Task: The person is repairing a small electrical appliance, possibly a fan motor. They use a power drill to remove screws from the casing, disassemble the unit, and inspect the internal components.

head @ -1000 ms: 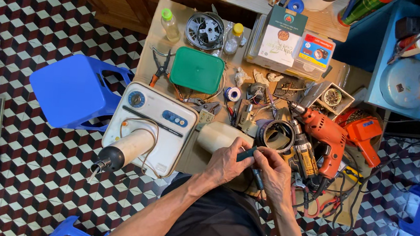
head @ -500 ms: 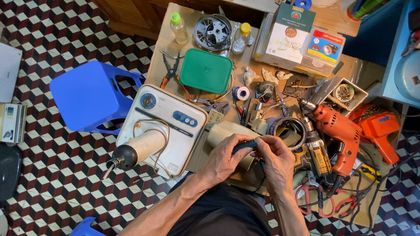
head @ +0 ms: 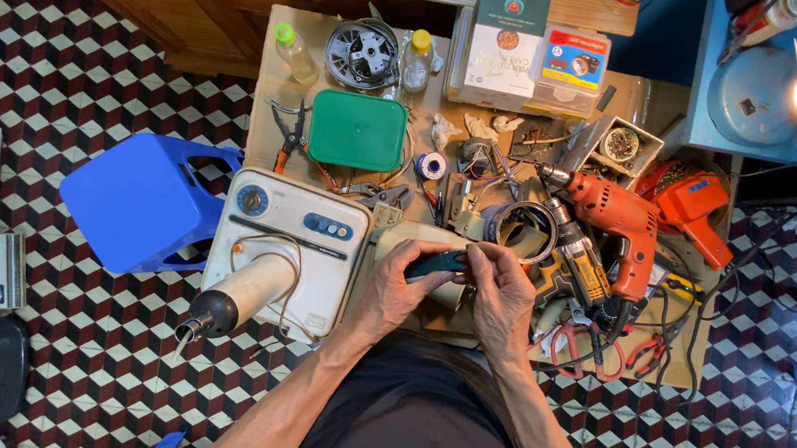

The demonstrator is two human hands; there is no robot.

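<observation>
I am sitting at a low wooden table [head: 275,162] crowded with tools, with a blue plastic stool [head: 140,199] standing to my left on the checkered floor. A white appliance [head: 288,244] is lying just beside my left arm, and an orange drill [head: 617,218] is resting to my right. A green lid [head: 358,131] is sitting further up the table. My left hand [head: 403,286] and my right hand [head: 502,294] are meeting over the table's near edge, fingers curled snugly around a small dark handle [head: 435,265], each gripping one end.
</observation>
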